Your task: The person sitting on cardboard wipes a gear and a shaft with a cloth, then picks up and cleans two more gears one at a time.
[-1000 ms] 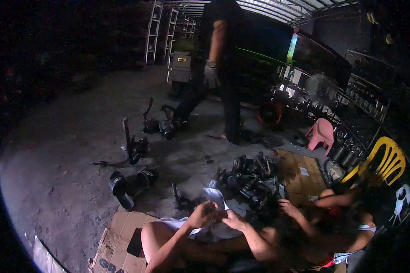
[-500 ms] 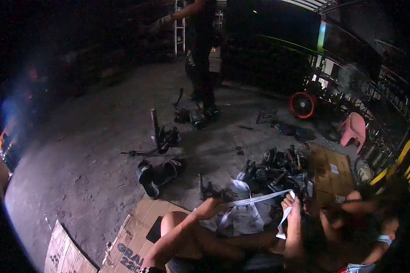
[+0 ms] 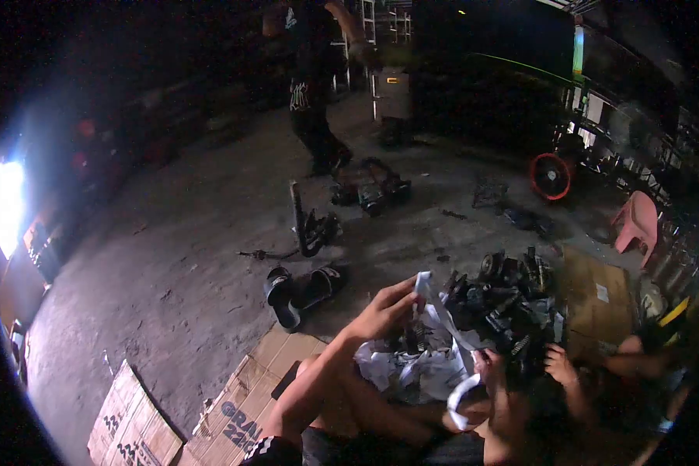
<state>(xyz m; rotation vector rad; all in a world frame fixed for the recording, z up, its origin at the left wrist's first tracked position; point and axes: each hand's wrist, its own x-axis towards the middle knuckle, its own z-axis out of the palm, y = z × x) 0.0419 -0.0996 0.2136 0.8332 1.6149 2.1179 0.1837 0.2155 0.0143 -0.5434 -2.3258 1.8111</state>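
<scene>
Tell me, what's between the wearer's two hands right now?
In the head view, a white strip spans the gap from the left hand to the right hand.

A seated person's left hand (image 3: pixel 384 309) and right hand (image 3: pixel 491 366) hold a white strip (image 3: pixel 452 325) above a crumpled white sheet (image 3: pixel 423 371), beside a heap of dark metal parts (image 3: pixel 505 299), as another person (image 3: pixel 309 85) stands on the concrete floor (image 3: pixel 186 256) beyond

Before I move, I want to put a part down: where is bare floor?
Bare floor spreads left of the dark sandals, beyond the cardboard; a smaller patch separates the sandals from the dark parts. Crowded: that pile and the white cloth beside it.
</scene>
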